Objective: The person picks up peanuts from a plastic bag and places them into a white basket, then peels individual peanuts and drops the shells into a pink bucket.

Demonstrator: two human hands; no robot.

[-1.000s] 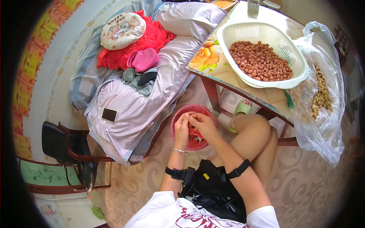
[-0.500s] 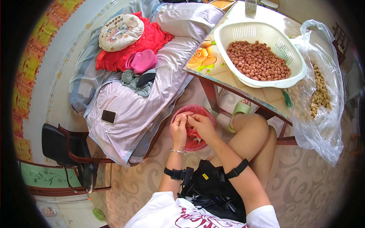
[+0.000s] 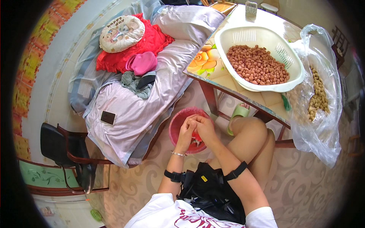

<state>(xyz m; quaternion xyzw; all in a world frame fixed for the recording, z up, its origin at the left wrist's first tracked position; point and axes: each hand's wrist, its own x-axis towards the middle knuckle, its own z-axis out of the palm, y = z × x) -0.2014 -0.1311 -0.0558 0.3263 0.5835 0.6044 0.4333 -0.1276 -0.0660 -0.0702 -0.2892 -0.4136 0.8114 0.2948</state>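
Note:
My left hand and my right hand meet over a pink-red basin on the floor. The fingers of both are closed and pressed together; whatever lies between them is hidden. Below them, some red and pale bits show inside the basin, too small to name. On the table to the right, a white slotted basket holds many shelled red-skinned peanuts. Beside it a clear plastic bag contains unshelled peanuts and spills over the table edge.
At left stands a sofa under a pale cover, with a round cushion, a pink bag-like item, grey cloth and a phone on it. A black chair is at far left. My bent leg rises near the table.
My hands have drawn closer together, the right now folded over the left's fingertips. They stay above the basin. The view has shifted slightly.

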